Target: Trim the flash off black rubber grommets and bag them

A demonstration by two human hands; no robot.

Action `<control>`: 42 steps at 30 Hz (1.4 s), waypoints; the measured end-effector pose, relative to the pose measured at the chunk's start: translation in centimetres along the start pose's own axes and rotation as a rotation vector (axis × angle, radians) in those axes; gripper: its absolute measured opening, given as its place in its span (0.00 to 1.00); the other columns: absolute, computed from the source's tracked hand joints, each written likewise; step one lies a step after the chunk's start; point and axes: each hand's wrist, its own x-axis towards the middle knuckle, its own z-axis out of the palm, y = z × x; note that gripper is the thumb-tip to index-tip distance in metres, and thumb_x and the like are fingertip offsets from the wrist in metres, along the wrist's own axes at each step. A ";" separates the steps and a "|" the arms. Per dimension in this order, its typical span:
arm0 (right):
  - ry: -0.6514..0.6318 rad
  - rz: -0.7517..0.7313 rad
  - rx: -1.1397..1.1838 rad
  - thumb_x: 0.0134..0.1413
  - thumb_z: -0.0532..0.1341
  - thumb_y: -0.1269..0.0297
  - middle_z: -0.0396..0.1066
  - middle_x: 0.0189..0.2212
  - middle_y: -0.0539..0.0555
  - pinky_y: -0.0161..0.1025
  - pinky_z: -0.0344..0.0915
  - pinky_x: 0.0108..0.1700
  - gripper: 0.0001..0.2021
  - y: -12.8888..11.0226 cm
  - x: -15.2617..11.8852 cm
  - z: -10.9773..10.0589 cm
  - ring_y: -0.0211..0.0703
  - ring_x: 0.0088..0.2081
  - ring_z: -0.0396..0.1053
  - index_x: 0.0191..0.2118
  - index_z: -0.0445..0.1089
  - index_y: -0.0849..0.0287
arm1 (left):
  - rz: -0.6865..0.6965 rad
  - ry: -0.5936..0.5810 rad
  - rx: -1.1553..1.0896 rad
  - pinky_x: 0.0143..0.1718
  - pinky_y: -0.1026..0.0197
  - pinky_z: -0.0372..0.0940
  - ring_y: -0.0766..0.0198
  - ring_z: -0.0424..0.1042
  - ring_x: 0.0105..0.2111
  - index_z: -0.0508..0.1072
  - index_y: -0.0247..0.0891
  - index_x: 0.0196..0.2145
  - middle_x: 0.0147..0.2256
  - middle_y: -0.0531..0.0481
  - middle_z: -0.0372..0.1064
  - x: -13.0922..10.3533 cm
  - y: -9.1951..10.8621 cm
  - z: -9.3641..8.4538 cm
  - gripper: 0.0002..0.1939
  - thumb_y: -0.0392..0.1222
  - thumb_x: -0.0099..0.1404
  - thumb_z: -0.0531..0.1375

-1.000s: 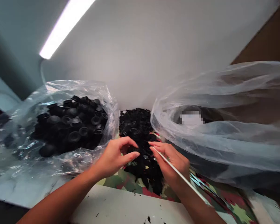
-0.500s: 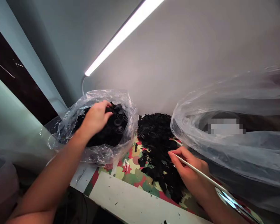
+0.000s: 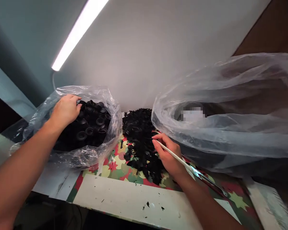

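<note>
My left hand [image 3: 66, 110] reaches into a clear plastic bag [image 3: 86, 158] of round black ribbed parts [image 3: 81, 135]. Its thumb and fingers close around one black ribbed part [image 3: 82, 103] near the top of the heap; the far fingers are partly hidden. In my right hand [image 3: 168, 151], a thin white stick [image 3: 174, 155] is pinched like a pen, slanting back over the wrist. That hand hovers beside a pile of black scraps [image 3: 144, 150] on a patterned cloth [image 3: 115, 164]. Whatever lies at the fingertips is lost against the black.
At the right, a large clear plastic bag [image 3: 220, 140] lies open toward the pile. A narrow shiny object [image 3: 212, 182] rests near my right forearm. Black crumbs dot the pale front strip [image 3: 124, 198]. A lit tube lamp [image 3: 80, 33] stands behind the left bag.
The view has swung right, so everything sits further left. My left hand is now further left over the black parts, its thumb and fingers closer together. My right hand still holds the stick.
</note>
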 end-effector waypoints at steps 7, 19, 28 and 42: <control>0.048 0.145 0.316 0.64 0.56 0.44 0.68 0.23 0.46 0.34 0.62 0.24 0.19 0.8 0.8 0.3 0.37 0.21 0.67 0.36 0.70 0.56 | 0.665 -0.037 -0.327 0.44 0.52 0.67 0.56 0.72 0.36 0.76 0.38 0.29 0.33 0.46 0.76 -7.5 10.3 2.7 0.17 0.42 0.73 0.53; 0.409 0.036 0.381 0.63 0.60 0.52 0.74 0.28 0.48 0.36 0.72 0.31 0.12 0.4 1.2 -0.2 0.37 0.25 0.73 0.41 0.68 0.56 | 0.695 -0.506 -0.873 0.47 0.48 0.67 0.48 0.74 0.45 0.74 0.37 0.46 0.43 0.42 0.77 -12.2 21.0 8.4 0.16 0.37 0.61 0.69; 0.193 -0.060 0.369 0.64 0.62 0.63 0.81 0.40 0.54 0.40 0.75 0.41 0.02 -1.2 -0.8 0.8 0.44 0.38 0.81 0.39 0.70 0.54 | -0.303 -0.826 -1.802 0.41 0.62 0.70 0.62 0.76 0.38 0.73 0.44 0.52 0.39 0.51 0.76 -11.3 16.1 7.3 0.30 0.46 0.53 0.74; 0.106 -0.180 0.178 0.63 0.59 0.68 0.75 0.39 0.53 0.42 0.69 0.44 0.05 -1.0 -1.2 1.1 0.45 0.41 0.75 0.35 0.68 0.53 | -0.288 -0.716 -1.867 0.41 0.59 0.73 0.61 0.73 0.39 0.77 0.41 0.39 0.38 0.51 0.74 -11.7 14.9 7.6 0.17 0.45 0.53 0.74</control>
